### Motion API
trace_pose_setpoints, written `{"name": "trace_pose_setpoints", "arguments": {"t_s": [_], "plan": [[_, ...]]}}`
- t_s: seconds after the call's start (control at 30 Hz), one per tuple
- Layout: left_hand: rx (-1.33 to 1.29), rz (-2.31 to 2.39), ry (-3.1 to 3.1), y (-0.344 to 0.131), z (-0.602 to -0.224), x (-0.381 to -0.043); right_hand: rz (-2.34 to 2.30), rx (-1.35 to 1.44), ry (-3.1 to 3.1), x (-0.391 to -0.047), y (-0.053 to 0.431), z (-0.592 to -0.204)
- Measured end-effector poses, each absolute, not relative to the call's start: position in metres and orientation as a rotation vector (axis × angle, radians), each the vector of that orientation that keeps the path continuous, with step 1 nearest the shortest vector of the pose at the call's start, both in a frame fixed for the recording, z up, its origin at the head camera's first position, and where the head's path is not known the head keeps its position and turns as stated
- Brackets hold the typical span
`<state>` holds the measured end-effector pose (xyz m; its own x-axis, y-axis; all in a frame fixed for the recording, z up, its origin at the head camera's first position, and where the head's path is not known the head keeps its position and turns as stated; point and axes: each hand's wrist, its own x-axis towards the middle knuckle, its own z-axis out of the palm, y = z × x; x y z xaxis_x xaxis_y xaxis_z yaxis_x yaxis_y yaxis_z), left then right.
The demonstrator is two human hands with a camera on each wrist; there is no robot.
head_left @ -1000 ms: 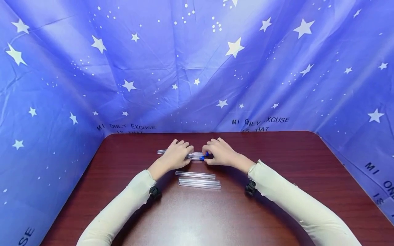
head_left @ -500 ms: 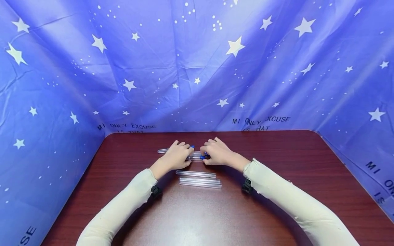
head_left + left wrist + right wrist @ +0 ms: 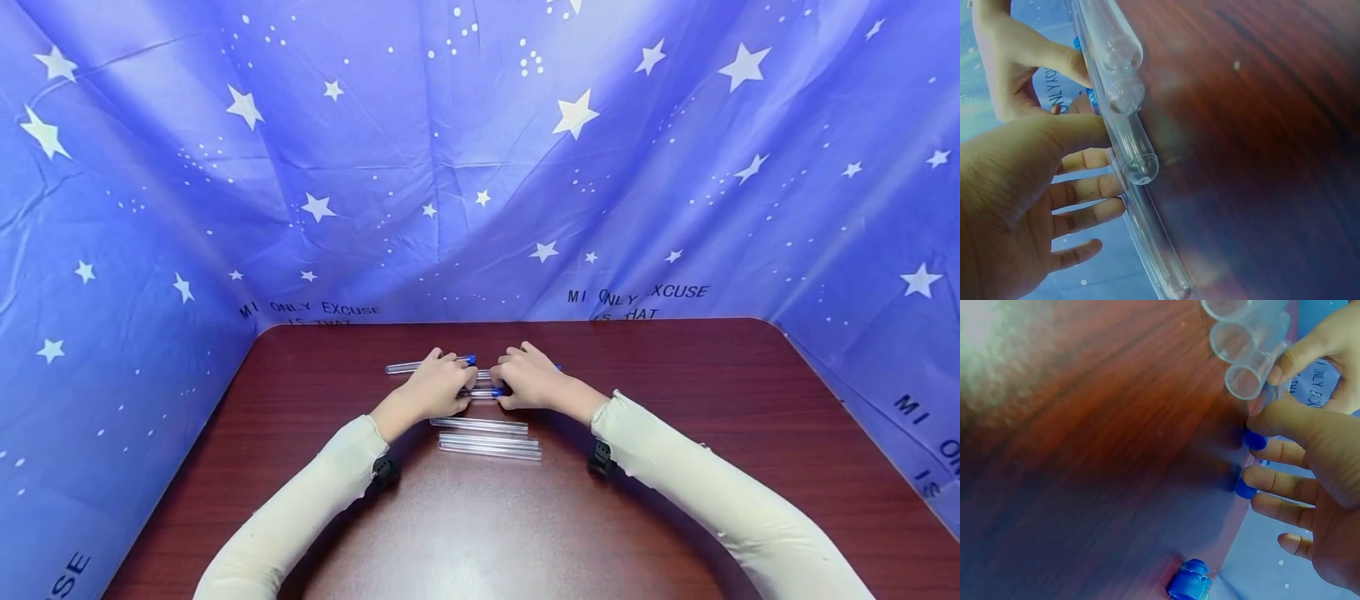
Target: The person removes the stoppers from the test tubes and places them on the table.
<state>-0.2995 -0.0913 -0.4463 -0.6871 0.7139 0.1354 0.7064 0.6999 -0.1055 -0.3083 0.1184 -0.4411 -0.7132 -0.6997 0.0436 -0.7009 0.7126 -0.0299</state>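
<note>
A clear test tube (image 3: pixel 482 393) with a blue cap (image 3: pixel 497 392) lies crosswise between the two hands. My left hand (image 3: pixel 441 386) pinches its rounded end part between thumb and fingers, the other fingers spread in the left wrist view. At the capped end, my right hand (image 3: pixel 529 377) pinches with thumb and index finger beside the blue cap (image 3: pixel 1255 439). Just behind lies another tube (image 3: pixel 484 375), partly hidden by the hands. A capped tube (image 3: pixel 405 367) rests behind the left hand, its blue cap (image 3: pixel 471 360) showing past the fingers.
Several uncapped clear test tubes (image 3: pixel 489 452) lie side by side nearer the person, open mouths (image 3: pixel 1243 381) to the right. Beyond the right hand sits another blue cap (image 3: pixel 1190 580); whether a tube joins it is unclear. A starry blue cloth (image 3: pixel 480 167) surrounds the table (image 3: pixel 675 375).
Both hands and the tube between them have come slightly nearer the person. The back-left tube's blue cap, earlier hidden by the left hand, now shows. A blue piece shows right of the right hand.
</note>
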Motion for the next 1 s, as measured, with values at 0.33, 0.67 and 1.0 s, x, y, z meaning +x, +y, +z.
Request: {"name": "trace_pose_setpoints", "arguments": {"t_s": [0.33,0.67,1.0], "plan": [[-1.175,0.069,-2.653,-0.088,-0.445,-0.299,0.040,1.208,-2.763,-0.304,0.123,-0.428],[-1.213,0.038,-2.341,-0.084,-0.442,-0.296,0.148,1.211,-2.691,-0.299,0.132,-0.408],[-1.188,0.113,-1.992,-0.074,-0.427,-0.297,0.258,1.217,-2.770,-0.298,0.153,-0.383]]}}
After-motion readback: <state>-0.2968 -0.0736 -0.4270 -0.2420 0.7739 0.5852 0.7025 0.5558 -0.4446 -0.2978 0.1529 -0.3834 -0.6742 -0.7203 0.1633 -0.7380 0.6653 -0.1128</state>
